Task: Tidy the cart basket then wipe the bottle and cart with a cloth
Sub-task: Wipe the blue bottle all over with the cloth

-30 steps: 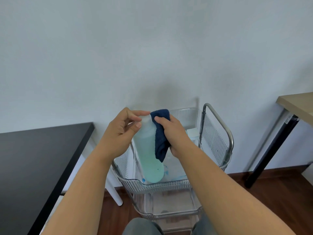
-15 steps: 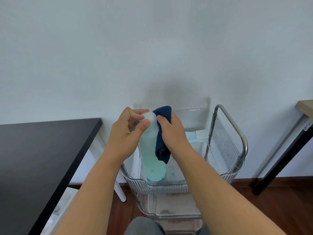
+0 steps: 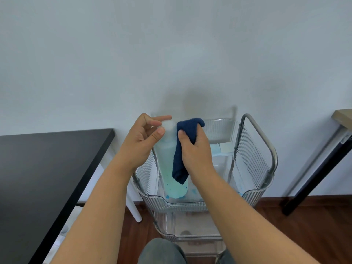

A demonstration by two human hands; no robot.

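The cloth (image 3: pixel 183 149) is dark navy. Beside it, the bottle (image 3: pixel 167 168) is translucent pale turquoise with a white cap. The cart (image 3: pixel 251 161) around the bottle is clear plastic with fine vertical ribbing and a silver metal frame; blue specks dot its basket floor. Left of the cart the bench (image 3: pixel 47 168) is matte black. The floor (image 3: pixel 285 235) under the cart is reddish-brown wood; the wall (image 3: pixel 171 54) behind is pale grey-white.

Your forearms are bare from the frame's lower edge up to the left hand (image 3: pixel 142 141) and right hand (image 3: pixel 196 151): no sleeves, watch or rings show. Below the clear cart (image 3: pixel 255 159), your knees (image 3: pixel 162 251) wear grey-blue trousers, denim by the look.
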